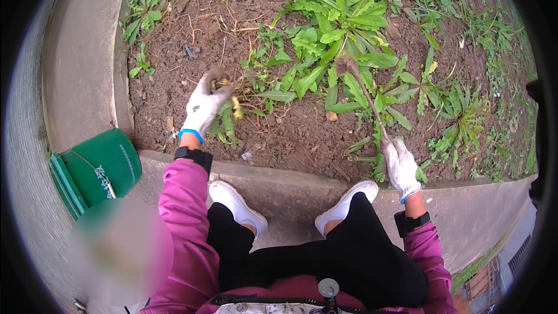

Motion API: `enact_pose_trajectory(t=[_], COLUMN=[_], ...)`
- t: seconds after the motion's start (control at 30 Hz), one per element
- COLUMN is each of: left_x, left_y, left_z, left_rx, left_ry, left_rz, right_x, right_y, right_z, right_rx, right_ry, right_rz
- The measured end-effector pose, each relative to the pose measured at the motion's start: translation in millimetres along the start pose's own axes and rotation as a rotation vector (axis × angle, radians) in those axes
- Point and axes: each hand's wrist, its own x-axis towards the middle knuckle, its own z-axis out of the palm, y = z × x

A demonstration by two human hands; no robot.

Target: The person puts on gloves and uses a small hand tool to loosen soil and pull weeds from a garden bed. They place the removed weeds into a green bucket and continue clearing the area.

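My left hand [204,102], in a soil-stained white knit glove with a blue cuff, is closed around a weed [227,124]. Its green and yellowed leaves hang below the fingers, over bare soil. On the other side, my right hand [399,163] wears a matching glove and grips the thin handle of a small hand hoe [368,91]. The tool points up and to the left. Its soil-covered head lies against a large leafy weed [335,22]; whether the blade is in the ground cannot be seen. Lower leafy weeds [268,50] grow between my hands.
A concrete curb [279,179] borders the soil bed [287,139], with my white shoes [237,209] on the concrete. A green plastic bucket [100,165] lies on its side at left. More weeds [466,122] grow at right. Small stones [331,116] dot the soil.
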Motion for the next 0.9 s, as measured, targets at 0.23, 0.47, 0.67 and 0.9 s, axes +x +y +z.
enact_pose_trajectory(t=[0.23,0.47,0.67,0.9], left_x=[-24,-57,-83,-116], left_y=[35,4,49,11], left_z=[137,97,-105,-272], left_rx=[0.783,0.109,-0.391,-0.134], left_ry=[0.162,0.034,0.181,0.554], left_rz=[-0.035,0.076,-0.095,-0.163], right_x=[-1,13,27,41], right_y=[-5,-23,-12,-18], right_z=[8,9,13,23], right_rx=[-0.127,-0.145,-0.220,-0.260], right_ry=[0.020,-0.066,-0.061,-0.194], right_rz=[-0.082,-0.096,-0.262,-0.247])
